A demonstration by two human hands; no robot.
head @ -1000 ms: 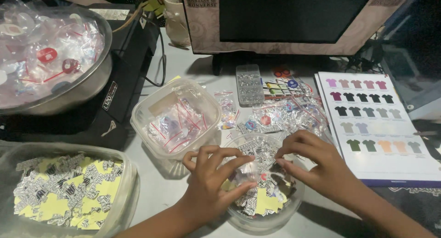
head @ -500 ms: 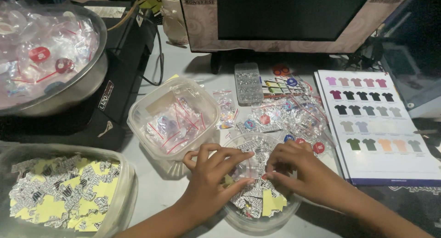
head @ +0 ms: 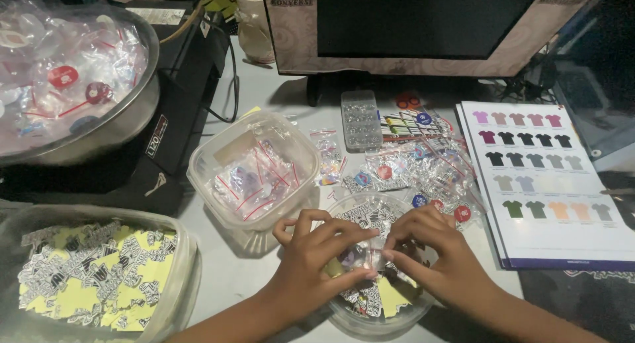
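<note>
Both hands have closed together, left hand (head: 311,260) and right hand (head: 433,260) pinching a small clear bag (head: 362,256) over the round tub (head: 397,313)

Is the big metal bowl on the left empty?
No, the metal bowl is heaped with small clear bags holding round badges.

- The left hand (head: 311,260) comes in from the lower left, its forearm angled up and to the right, palm down, fingers curled.
- The right hand (head: 440,260) comes in from the lower right, palm down, knuckles raised.
- The fingertips of both hands meet between them, pinching together.
- Both thumbs lie tucked under the fingers, pointing inward.
</note>
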